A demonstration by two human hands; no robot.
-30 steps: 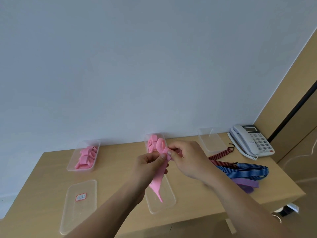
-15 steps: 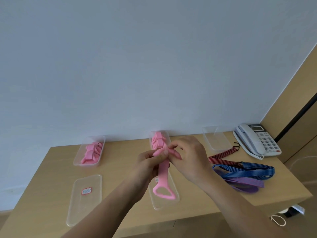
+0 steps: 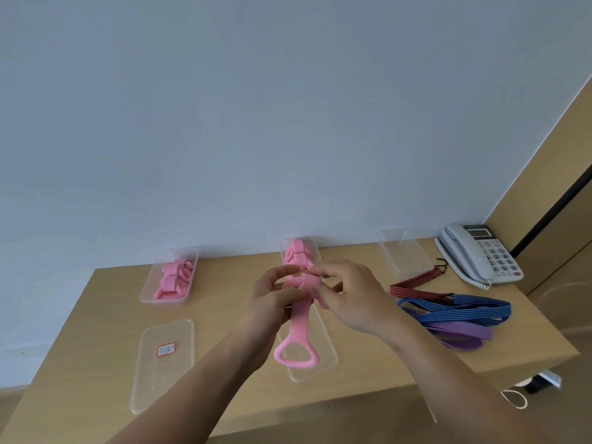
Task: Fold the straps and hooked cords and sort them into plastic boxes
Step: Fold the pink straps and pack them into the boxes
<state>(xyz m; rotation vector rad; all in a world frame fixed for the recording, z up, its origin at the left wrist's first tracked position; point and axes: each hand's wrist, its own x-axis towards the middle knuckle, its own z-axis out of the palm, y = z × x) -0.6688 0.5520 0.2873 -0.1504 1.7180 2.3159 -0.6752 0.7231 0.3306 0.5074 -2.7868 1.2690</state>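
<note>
The left hand (image 3: 272, 304) curls its fingers round the upper part of a pink strap (image 3: 299, 318), and the right hand (image 3: 355, 299) pinches the strap's rolled top end just beside it. The strap's loop handle hangs down over a clear lid (image 3: 323, 344) on the wooden table (image 3: 96, 331). Just beyond the hands, a plastic box (image 3: 315, 249) holds folded pink straps. A second filled box (image 3: 169, 277) sits far left, with a labelled lid (image 3: 165, 373) near it. To the right are an empty box (image 3: 403, 254), a red-black hooked cord (image 3: 416, 282), a blue cord (image 3: 458, 309), a purple strap (image 3: 461, 335) and a telephone (image 3: 477, 251).
</note>
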